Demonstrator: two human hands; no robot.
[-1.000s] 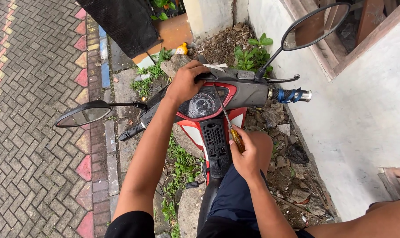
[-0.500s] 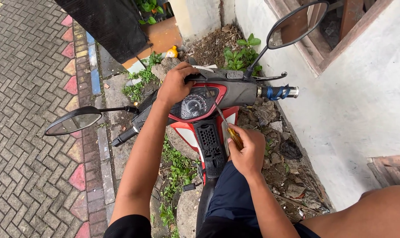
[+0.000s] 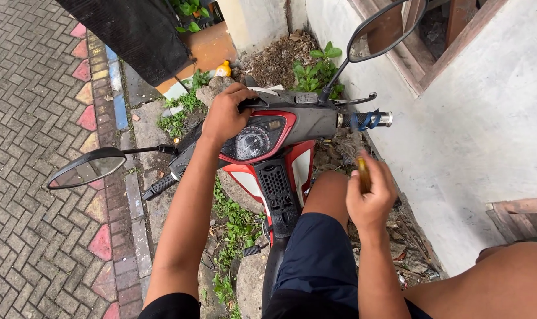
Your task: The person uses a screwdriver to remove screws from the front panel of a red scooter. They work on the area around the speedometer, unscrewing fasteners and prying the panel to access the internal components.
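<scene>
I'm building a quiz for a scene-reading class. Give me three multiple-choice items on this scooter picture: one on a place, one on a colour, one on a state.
1. Where does the left hand rest?
A. on top of the handlebar cover, beside the speedometer
B. on the left mirror
C. on the person's knee

2. What colour is the wrap on the right handlebar grip?
A. green
B. blue
C. white

3. What is the state of the right hand?
A. flat and empty
B. closed around a slim yellowish tool, raised clear of the scooter
C. gripping the right mirror

Answers:
1 A, the palm lies on the cover just left of the dial.
2 B, a blue band winds around the bar end.
3 B, the fingers curl around the tool handle in the air above the thigh.
</scene>
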